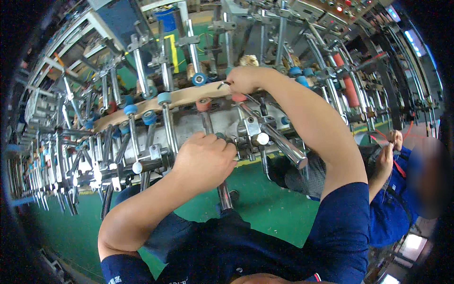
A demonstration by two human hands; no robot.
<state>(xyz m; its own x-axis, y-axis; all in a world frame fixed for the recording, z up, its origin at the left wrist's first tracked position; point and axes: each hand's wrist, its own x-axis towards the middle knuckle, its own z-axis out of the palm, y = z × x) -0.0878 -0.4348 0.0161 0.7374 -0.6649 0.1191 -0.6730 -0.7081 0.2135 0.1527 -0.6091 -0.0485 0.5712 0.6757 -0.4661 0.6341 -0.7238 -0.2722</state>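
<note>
My left hand [204, 158] is closed around a metal rod fitting [225, 194] on the front of a long machine [189, 125]. My right hand [246, 78] reaches further in and grips a small metal tool [223, 85] at the end of a tan leather belt [142, 109]. The belt runs leftward along the machine, under blue [164, 98] and red [203, 104] rollers on steel arms. A thick steel shaft [279, 139] juts out between my two arms.
Rows of steel arms and clamps [71, 165] line the machine to the left. The floor [265, 199] is green. A person in blue [392, 189] crouches at the right, hands together. A red cylinder [347, 83] and control panel [331, 9] stand behind.
</note>
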